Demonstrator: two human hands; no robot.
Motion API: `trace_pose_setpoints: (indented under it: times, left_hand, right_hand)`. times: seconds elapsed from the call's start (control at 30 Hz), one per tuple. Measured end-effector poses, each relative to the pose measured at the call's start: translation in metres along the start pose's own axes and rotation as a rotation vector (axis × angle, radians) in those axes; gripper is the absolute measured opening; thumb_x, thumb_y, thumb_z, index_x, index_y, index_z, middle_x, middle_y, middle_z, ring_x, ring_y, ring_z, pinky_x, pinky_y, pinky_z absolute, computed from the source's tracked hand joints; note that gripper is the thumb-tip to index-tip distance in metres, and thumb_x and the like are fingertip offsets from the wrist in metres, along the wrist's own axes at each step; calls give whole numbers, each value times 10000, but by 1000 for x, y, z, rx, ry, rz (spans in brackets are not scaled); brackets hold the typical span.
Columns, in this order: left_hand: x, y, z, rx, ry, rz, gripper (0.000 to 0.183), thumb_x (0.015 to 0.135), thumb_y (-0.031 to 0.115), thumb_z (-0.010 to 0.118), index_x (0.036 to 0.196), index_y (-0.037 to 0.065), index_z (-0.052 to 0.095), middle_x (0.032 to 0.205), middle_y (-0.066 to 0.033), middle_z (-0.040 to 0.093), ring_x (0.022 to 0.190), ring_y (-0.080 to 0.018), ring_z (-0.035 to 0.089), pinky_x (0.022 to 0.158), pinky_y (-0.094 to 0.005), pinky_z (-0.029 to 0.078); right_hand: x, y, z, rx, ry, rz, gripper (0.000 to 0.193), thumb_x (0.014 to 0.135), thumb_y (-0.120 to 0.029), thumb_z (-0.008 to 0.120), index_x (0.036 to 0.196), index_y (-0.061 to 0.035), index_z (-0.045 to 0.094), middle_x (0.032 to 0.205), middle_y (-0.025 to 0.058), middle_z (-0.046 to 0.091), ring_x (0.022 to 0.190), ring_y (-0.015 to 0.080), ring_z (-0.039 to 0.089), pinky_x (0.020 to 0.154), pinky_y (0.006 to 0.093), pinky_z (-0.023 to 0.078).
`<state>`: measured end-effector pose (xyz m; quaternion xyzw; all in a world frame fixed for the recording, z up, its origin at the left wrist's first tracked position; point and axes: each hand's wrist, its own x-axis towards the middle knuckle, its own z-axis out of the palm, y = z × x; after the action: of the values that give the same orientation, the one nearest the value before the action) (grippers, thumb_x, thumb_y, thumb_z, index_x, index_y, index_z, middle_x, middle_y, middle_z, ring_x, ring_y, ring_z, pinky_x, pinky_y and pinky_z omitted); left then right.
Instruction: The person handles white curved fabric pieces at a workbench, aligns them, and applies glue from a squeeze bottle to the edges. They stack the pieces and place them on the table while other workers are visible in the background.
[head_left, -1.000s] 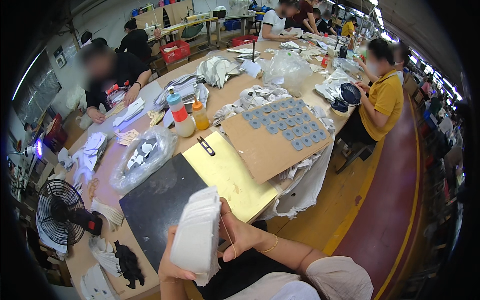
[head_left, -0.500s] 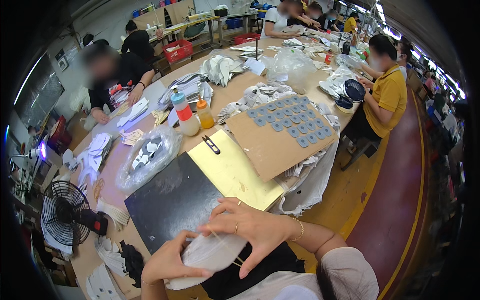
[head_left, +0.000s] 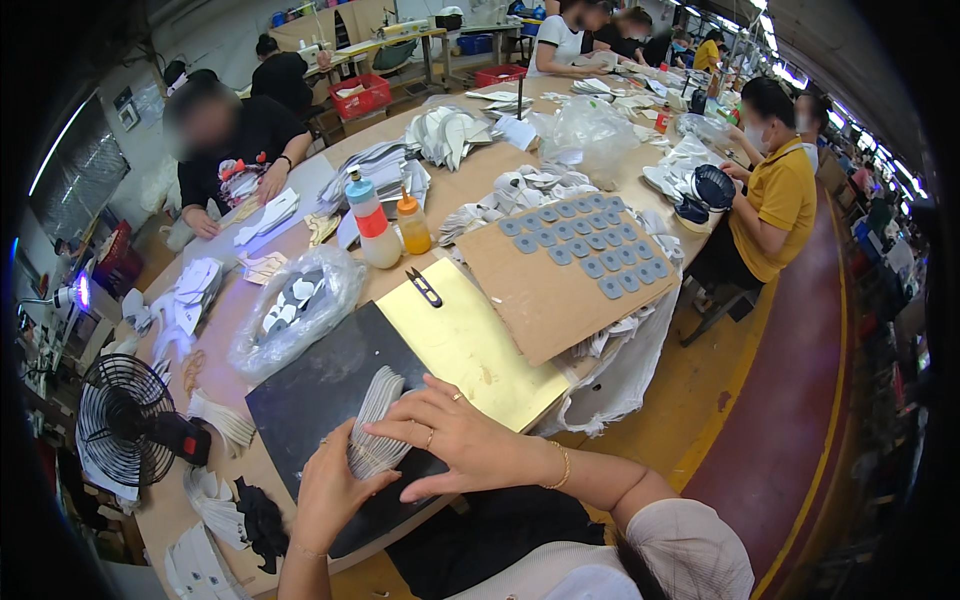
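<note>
Holding a stack of thin white pieces [head_left: 375, 425] in the left hand [head_left: 335, 485], with fingers wrapped about its left side and the thumb laid toward the near edge. Reaching in from the right with the right hand [head_left: 455, 435], spread wide between thumb and fingers, and touching the stack's right side with the fingertips. Wearing a thin bracelet [head_left: 563, 465] at the right wrist. Held, as a stack, over the near right part of a black mat [head_left: 325, 365], with layered edges showing on top; cannot tell whether resting on the mat or just above it. Bordered on the mat's right, on the same tabletop [head_left: 460, 185], by a yellow sheet [head_left: 475, 360] bearing dark thread snips [head_left: 424, 287] near its far edge. Flanked farther right by a tilted brown cardboard [head_left: 520, 300] with rows of grey patches [head_left: 545, 238], laid over heaped white pieces. Backed by two upright bottles standing side by side, one pale with a red band [head_left: 375, 235], one orange [head_left: 413, 228]. Edged on the far left of the mat by a clear plastic bag [head_left: 350, 272] of cut pieces, and on the left, well apart, by a black fan [head_left: 125, 420].
</note>
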<state>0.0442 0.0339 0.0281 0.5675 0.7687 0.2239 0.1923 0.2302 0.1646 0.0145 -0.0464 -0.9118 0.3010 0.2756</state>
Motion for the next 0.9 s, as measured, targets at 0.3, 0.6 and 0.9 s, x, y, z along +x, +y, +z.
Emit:
trace_pose_setpoints:
  times: [0.3,0.6,0.9]
  left_hand:
    - [1,-35,9,-74,-46,65,907,631,223,873,1398,-36,464,1202,-221,512,1090,-338,555,905,-402,492]
    - [-2,-37,22,126,148,179,883,739,251,774,1487,35,358,1420,-237,371,1267,-403,450,1029,-458,412]
    - [-1,-29,45,115,124,46,699,829,268,666,1423,-6,420,1321,-246,537,1198,-391,523,980,-463,418]
  right_hand:
    - [-1,10,36,28,88,-65,396,848,-258,717,1197,-111,603,1290,115,499,1257,335,446,1102,531,302]
    - [7,-11,50,190,133,-165,300,821,-191,727,1075,-65,631,1254,122,506,1228,333,466,1049,498,360]
    - [9,-18,49,234,144,-198,257,832,-153,715,1044,-42,620,1242,143,519,1238,343,478,1040,482,378]
